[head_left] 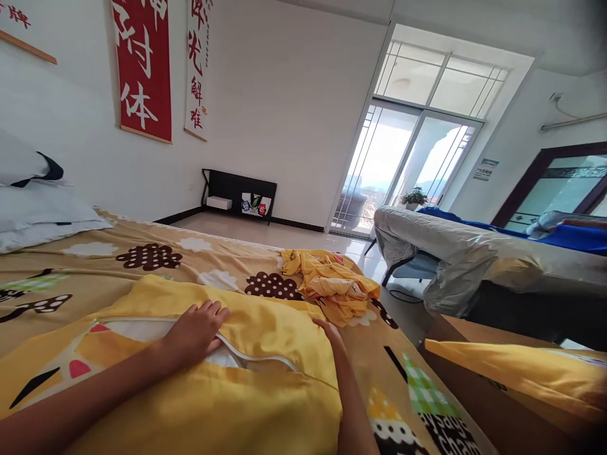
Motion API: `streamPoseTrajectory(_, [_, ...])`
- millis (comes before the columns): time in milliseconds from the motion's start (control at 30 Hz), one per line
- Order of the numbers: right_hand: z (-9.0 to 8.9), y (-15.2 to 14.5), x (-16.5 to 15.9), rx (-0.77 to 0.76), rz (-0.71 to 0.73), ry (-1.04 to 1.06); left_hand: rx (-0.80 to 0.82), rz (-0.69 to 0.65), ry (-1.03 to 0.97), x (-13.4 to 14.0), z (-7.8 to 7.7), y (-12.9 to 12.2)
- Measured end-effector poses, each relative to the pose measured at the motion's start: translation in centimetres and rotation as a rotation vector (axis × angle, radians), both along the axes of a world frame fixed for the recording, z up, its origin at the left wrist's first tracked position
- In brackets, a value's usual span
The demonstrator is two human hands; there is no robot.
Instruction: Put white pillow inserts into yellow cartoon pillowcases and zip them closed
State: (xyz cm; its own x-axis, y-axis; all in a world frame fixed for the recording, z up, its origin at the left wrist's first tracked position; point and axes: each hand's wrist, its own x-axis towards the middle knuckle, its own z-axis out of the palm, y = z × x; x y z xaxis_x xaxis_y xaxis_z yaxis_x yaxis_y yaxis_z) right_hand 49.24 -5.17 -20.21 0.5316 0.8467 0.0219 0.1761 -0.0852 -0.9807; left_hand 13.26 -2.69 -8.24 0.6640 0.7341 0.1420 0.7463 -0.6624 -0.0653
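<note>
A yellow pillowcase (284, 417) lies across the bed in front of me, its long zipper opening (265, 361) gaping and white filling (222, 355) showing inside. My left hand (202, 327) is closed over the upper edge of that opening, its fingers curled on the cloth. At the right-hand corner, my right hand (331, 333) grips the side of the pillowcase. Some of its fingers are hidden by the fabric. Just beyond that hand, a crumpled yellow printed cloth (336, 281) rests on the patterned bedsheet (227, 253).
White pillows (42, 202) lie at the bed's far left. To the right stands a cardboard box (467, 328) with a yellow fabric piece (521, 373) on it. Behind are a plastic-covered table (455, 243), a chair (415, 264) and a low black shelf (237, 183) by the wall.
</note>
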Motion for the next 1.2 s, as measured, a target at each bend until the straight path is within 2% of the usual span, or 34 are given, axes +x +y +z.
streamPoseTrajectory(67, [1.1,-0.4,-0.2,-0.034,-0.012,-0.001,-0.087,0.015,-0.061,-0.8,0.2,1.0])
streamPoseTrajectory(200, [4.9,-1.6,-0.2,0.014,-0.028,-0.073,-0.180,-0.115,-0.183,-3.9,0.1,2.4])
streamPoseTrajectory(333, [10.3,-2.5,0.4,0.101,-0.082,-0.227,-0.162,-0.253,-0.255,-7.6,0.2,1.0])
streamPoseTrajectory(467, [15.7,-2.5,0.0,0.102,-0.094,-0.471,-0.096,-0.330,-0.214,-8.6,0.6,-1.1])
streamPoseTrajectory(567, [19.5,-2.8,-1.2,0.103,-0.101,-0.650,0.004,-0.290,-0.141,-7.6,1.2,-1.7])
streamPoseTrajectory(700, [23.8,-3.1,-3.4,0.135,-0.143,-0.842,0.326,-0.159,-0.202,-7.0,1.5,-1.4])
streamPoseTrajectory(733, [24.7,-3.1,-3.9,0.135,-0.148,-0.877,0.358,-0.124,-0.239,-7.3,1.4,-1.1])
streamPoseTrajectory(800, [26.2,-2.9,-4.7,0.133,-0.179,-0.929,0.317,-0.019,-0.273,-8.5,1.1,-0.4])
streamPoseTrajectory(900, [27.3,-2.0,-5.1,0.108,-0.308,-0.955,0.230,0.145,-0.249,-11.0,0.9,0.6])
streamPoseTrajectory(1000, [26.8,-0.7,-5.0,0.020,-0.365,-0.950,0.326,0.161,-0.294,-12.3,1.5,1.1])
streamPoseTrajectory(1100, [24.7,0.2,-5.3,-0.104,-0.196,-0.945,0.323,0.065,-0.382,-11.5,1.6,1.3])
streamPoseTrajectory(1200, [21.4,-0.8,-6.2,-0.191,0.021,-0.919,0.116,-0.052,-0.380,-9.9,-0.3,1.3])
